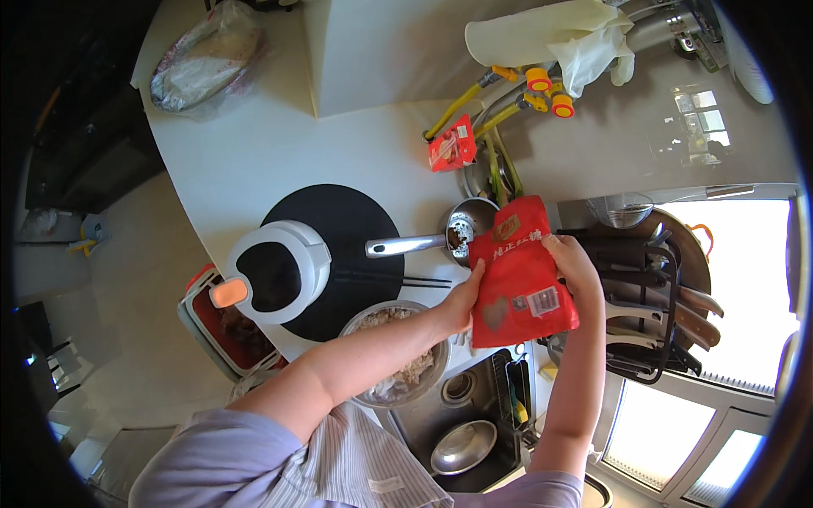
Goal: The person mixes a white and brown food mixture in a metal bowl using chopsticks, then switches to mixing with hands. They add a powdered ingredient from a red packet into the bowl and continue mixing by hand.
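A red plastic pouch bearing writing and a barcode is held tilted between both hands. My left hand grips its left edge, and my right hand holds the upper right edge. Just behind the pouch is a small metal saucepan with dark brown lumps inside; the pouch covers part of it. Its handle reaches left over a round black mat. Black chopsticks lie near the mat's right edge. Under my left forearm, a bowl holds pale, shredded-looking food.
A white and black lidded appliance stands on the mat. Behind the saucepan are a red packet and yellow gas pipes. At right is a knife rack; a metal basin lies in the sink. A bin stands left.
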Demonstrator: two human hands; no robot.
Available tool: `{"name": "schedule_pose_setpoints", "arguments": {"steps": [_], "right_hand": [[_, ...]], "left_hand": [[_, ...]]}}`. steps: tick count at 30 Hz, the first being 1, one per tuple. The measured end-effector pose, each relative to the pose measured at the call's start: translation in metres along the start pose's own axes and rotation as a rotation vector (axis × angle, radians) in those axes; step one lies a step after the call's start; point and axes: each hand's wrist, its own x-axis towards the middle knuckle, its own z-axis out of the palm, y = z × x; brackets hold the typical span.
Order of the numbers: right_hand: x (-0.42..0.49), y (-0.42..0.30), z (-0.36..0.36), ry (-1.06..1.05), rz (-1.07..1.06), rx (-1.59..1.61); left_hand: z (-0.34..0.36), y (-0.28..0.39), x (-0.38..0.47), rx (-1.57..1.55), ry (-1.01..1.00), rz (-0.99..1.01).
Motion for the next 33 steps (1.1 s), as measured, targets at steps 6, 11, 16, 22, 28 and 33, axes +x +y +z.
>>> {"name": "schedule_pose_setpoints", "arguments": {"steps": [6, 11, 16, 22, 28, 33], "right_hand": [[0.01, 0.021, -0.003, 0.041, 0.015, 0.088], [-0.002, 0.011, 0.011, 0.043, -0.036, 0.154], [0.001, 0.007, 0.007, -0.008, -0.092, 0.134], [-0.019, 0.025, 0.003, 0.032, -0.128, 0.016], [-0.11, 0.044, 0.019, 0.119, -0.125, -0.018], [-0.165, 0.056, 0.028, 0.184, -0.253, 0.004]], "left_hand": [[0.001, -0.009, 0.001, 0.02, 0.126, 0.005], [0.0, -0.012, -0.007, 0.04, 0.182, 0.051], [0.005, -0.01, -0.006, 0.065, 0.178, 0.126], [0.013, -0.001, -0.02, 0.189, 0.255, 0.089], [-0.012, 0.004, -0.029, 0.688, 0.214, 0.087], [-0.043, 0.01, -0.03, 1.165, 0.064, 0.461]]}}
